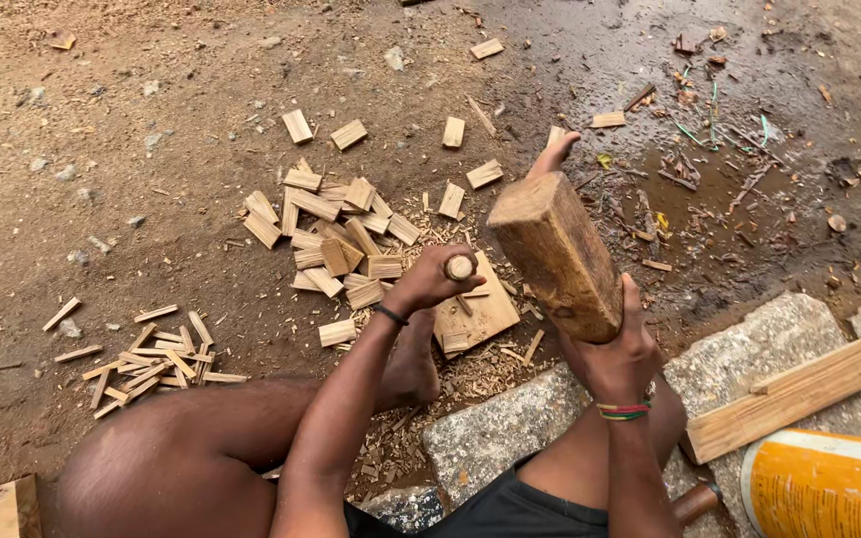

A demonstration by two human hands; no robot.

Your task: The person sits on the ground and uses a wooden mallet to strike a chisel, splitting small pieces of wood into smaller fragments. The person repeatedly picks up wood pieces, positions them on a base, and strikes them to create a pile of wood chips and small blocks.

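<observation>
Daylight is even and diffuse, bright, with only soft, short shadows under the wood chips (336,234). Wet ground (650,60) at upper right shows dull sheen. Focus is sharp throughout; slight wide-angle stretch at edges.

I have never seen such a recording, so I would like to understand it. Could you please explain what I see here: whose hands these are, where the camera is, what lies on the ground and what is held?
One picture, from a camera worn on a person's head, looking down. The person sits on stone blocks above bare dirt.

The left hand grips a round wooden handle, held upright over a flat board; what is at its lower end is hidden. The right hand holds a heavy wooden block, raised like a mallet.

On the ground lie a pile of small cut wood pieces, a heap of thin sticks and shavings. At right are a plank and an orange-and-white container.
</observation>
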